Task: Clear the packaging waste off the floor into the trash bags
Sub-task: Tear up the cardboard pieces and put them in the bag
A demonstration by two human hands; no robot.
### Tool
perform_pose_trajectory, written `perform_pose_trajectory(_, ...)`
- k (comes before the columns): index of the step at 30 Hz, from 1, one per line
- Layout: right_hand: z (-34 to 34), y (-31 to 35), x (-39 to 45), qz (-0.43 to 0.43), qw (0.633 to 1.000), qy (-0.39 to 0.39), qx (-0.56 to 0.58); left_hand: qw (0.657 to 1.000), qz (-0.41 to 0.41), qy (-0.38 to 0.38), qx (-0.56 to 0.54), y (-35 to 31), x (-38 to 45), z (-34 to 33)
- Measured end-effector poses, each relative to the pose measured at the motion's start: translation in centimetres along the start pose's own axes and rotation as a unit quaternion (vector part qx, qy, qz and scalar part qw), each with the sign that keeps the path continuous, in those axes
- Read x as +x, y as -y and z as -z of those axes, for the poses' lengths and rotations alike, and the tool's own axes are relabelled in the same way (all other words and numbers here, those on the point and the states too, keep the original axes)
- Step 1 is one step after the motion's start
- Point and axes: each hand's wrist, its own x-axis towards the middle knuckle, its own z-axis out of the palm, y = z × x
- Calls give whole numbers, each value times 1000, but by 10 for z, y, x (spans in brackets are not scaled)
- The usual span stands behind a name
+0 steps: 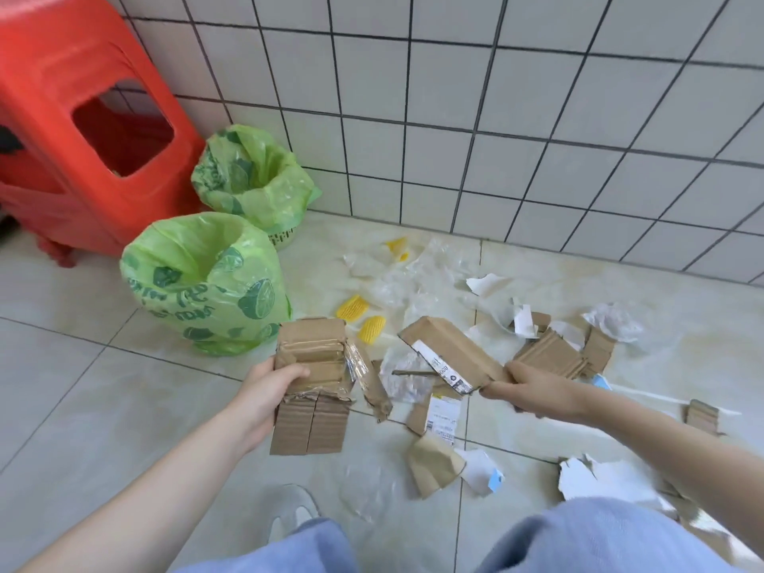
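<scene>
My left hand [270,386] is clamped on a stack of flattened cardboard [313,382], thumb curled over its taped front and fingers behind, holding it upright above the floor [74,366]. My right hand [533,386] pinches the near corner of a torn cardboard piece with a white label [444,353], which slants up and away from that hand.

Just beyond my left hand stands the nearer green trash bag [202,279], mouth open; the second green trash bag [252,179] sits farther off behind it, against the tiled wall [454,97]. A red plastic stool [78,126] is to the left of both bags.

Between my 2 hands lie crumpled clear plastic [407,378] and a strip of brown cardboard [374,386]. Beyond them, toward the wall, are 4 yellow foam nets [352,308] and more clear film [413,275]. Past my right hand a ribbed cardboard heap [554,353] lies among white paper scraps [616,320]. Nearer to me than my right hand sit a folded brown piece [434,465], a labelled scrap [444,415] and torn white card [578,477]. My knees, in light blue trousers [599,535], and 1 white shoe [293,514] show at the bottom.
</scene>
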Motion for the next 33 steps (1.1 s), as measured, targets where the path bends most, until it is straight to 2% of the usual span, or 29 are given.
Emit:
perform_pose_trajectory(7,4,86,-9,58,997,18,51,998,-36,-45,-40,-37,-11,37)
perform_pose_trajectory(12,7,152,10,72,988,89,100,991,-61,-84,-85,-70,-8,64)
perform_pose_trajectory(15,7,193,22,94,984,105,109,987,-81,-96,-101,-90,-7,81)
perform_pose_trajectory(25,-2,306,58,199,979,36,25,955,-168,-204,-133,-151,10,145)
perform_pose_trajectory(28,-9,335,72,200,978,25,55,945,-189,-227,-139,-169,27,158)
perform_pose_trajectory(31,-22,364,87,215,973,32,71,942,-204,-243,-109,-182,49,167)
perform_pose_trajectory(33,-29,382,101,218,973,-1,74,937,-222,-266,-53,-188,66,170)
